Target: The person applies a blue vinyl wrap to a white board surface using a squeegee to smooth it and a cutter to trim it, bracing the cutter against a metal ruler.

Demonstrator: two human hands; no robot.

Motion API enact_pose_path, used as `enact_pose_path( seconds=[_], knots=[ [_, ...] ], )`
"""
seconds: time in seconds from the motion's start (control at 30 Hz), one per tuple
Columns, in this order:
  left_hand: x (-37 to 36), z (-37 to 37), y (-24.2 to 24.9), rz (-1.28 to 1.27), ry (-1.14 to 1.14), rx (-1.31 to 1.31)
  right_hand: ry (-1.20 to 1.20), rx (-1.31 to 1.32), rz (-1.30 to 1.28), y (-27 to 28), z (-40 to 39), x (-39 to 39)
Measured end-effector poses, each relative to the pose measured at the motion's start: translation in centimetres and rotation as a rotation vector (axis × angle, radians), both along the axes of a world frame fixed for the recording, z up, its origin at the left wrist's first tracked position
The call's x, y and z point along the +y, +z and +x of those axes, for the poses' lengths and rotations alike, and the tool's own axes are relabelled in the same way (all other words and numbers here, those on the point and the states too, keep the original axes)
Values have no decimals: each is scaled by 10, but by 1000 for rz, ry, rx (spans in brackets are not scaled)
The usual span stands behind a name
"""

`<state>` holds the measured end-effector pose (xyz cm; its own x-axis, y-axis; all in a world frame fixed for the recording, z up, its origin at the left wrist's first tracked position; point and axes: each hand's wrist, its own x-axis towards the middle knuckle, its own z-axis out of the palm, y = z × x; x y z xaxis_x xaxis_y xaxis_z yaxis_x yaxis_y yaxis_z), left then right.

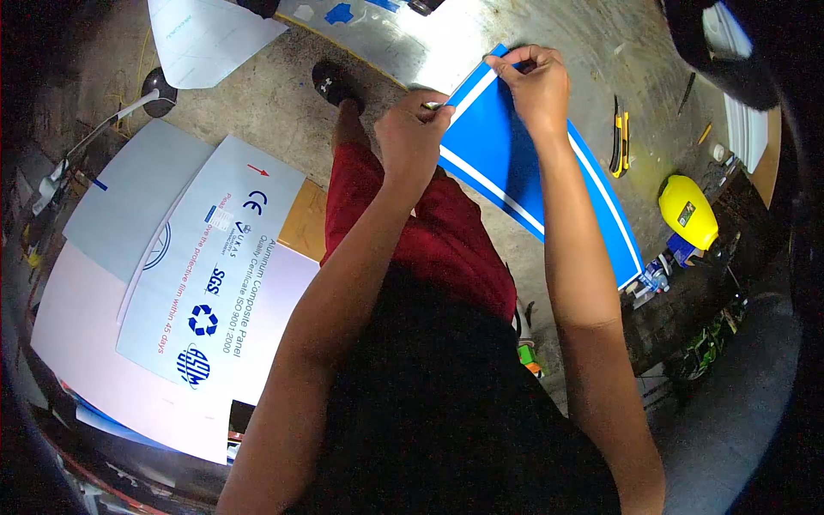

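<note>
A blue sheet with white border stripes [487,142] hangs in front of me, its far short edge raised between my hands. My left hand [408,142] pinches the sheet's left corner between thumb and finger; a small pale bit shows at the fingertips, too small to name. At the far right corner, my right hand [539,90] grips the edge with thumb and bent fingers. The sheet's right part passes behind my right forearm and reaches down to the right.
Aluminum composite panels [249,292] with printed film lie at left. A yellow utility knife [621,137] rests on the work surface at right, near a yellow rounded object [687,212]. A fan-like black base [160,92] and a white sheet [206,43] are at upper left.
</note>
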<state>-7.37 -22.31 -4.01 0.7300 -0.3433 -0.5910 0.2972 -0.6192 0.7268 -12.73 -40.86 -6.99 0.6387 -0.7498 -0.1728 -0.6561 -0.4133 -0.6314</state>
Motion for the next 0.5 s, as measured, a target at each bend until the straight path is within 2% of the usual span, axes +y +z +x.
enact_pose_path(
  seconds=[0.23,0.3,0.5],
  knots=[
    [0,-1,0,-6,17,-8,-82,11,178,16,5,8],
    [0,0,0,-8,21,-7,1,-31,41,8,2,8],
    [0,-2,-3,-33,38,-14,68,-48,-45,5,-2,10]
  ],
)
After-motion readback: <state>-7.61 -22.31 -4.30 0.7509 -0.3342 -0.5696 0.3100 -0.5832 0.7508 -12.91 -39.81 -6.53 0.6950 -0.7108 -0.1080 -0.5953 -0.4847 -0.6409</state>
